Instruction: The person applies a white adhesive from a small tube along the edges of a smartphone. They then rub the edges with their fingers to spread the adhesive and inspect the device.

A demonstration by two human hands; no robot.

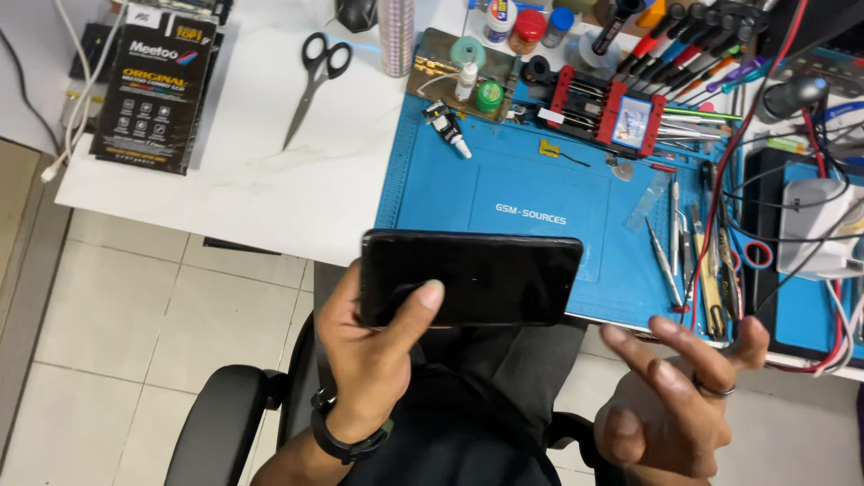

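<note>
**Phone held over lap, one-handed**

Nearest to my view: left hand [378, 346] and right hand [670, 396], both low in frame over the dark trousers and the black chair arm [220, 418]. Left grip is clamped on the black phone [472, 279]: thumb across the glass near its left end, fingers behind it where I cannot see them. Right grip is apart and empty, fingers spread loosely, a ring on one, just off the phone's lower right corner and not touching it.

Location: phone hangs in the air just in front of the bench edge, overlapping the near border of the blue mat [531, 193], above the lap and the tiled floor [117, 315].

Orientation: long axis runs left to right across the frame, roughly parallel to the bench edge; dark screen faces up toward me. Which end is the top I cannot tell.

Risk, my judgement: hold sits at one end only, so the free right end could sag and slip from the thumb; a drop would land on lap or tile. Tweezers [664, 261] lie close by on the mat
</note>
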